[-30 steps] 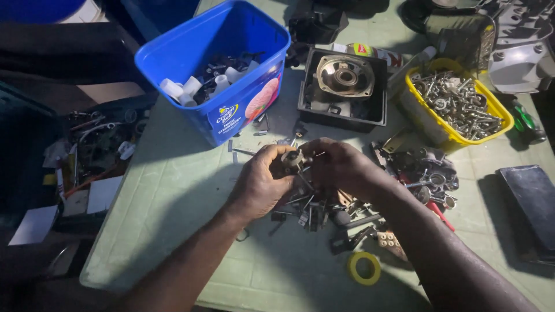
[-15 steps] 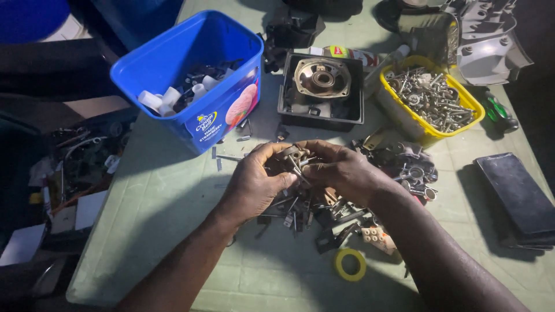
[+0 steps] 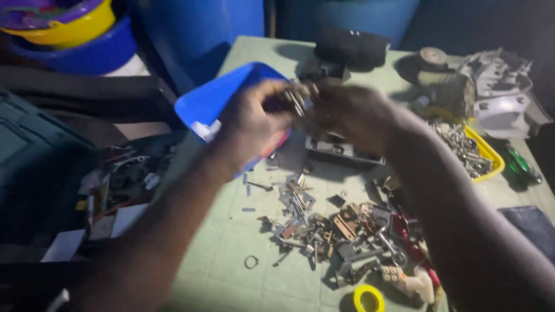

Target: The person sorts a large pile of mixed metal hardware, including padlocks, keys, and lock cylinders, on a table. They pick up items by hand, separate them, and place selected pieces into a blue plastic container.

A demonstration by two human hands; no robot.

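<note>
A blurred bunch of small metal screws [image 3: 298,99] held raised above the table.

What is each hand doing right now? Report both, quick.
Left hand: closed on small metal parts.
Right hand: closed on the same parts, blurred.

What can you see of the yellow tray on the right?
The yellow tray looks like shallow plastic, rectangular, and sits flat near the table's right edge. It is heaped with silvery metal hardware, apparently screws and bolts. The person's right forearm covers its near-left part. A grey moulded housing lies just behind it. Neither hand touches it.
</note>
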